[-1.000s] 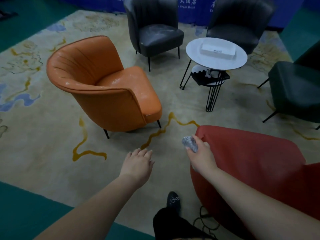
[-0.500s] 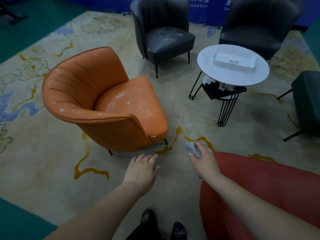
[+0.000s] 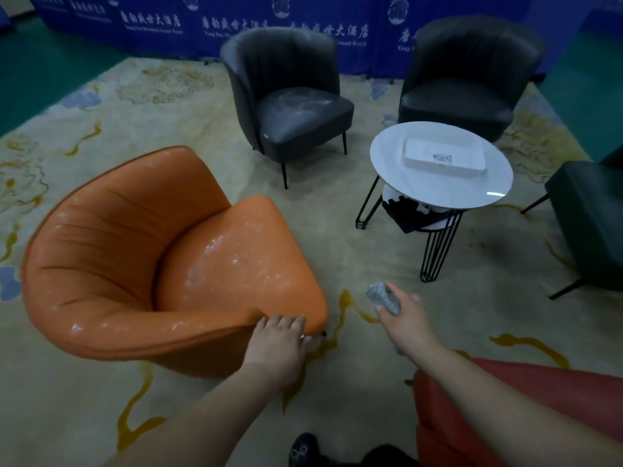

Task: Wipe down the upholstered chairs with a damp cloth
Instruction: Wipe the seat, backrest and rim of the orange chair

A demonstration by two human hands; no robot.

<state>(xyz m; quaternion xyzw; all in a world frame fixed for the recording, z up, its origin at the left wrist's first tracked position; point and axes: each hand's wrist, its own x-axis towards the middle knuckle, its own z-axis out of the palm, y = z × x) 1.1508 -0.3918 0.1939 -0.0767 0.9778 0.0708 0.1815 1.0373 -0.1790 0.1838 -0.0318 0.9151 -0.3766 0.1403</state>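
Left hand sits at lower centre of the frame, fingers laid flat on the front edge of the orange chair's arm, so that grip is released, just resting there. Right hand is a bit right of centre, clenched round a balled-up grey cloth that pokes out above the thumb; it hangs over the carpet, between the orange chair and the red chair in the lower right corner. The right forearm crosses over that red one.

The orange chair fills the left half of the frame, and its seat cushion has pale shiny speckles all over it. Upper centre there's a dark grey chair with whitish smears on the seat, another dark chair upper right, and a fourth dark one cut off at the right edge.

Round white counter on black wire legs sits right of centre with a white box on top and some black stuff on its lower shelf. Blue banner with white lettering runs along the top, and a black shoe peeks in at bottom centre.
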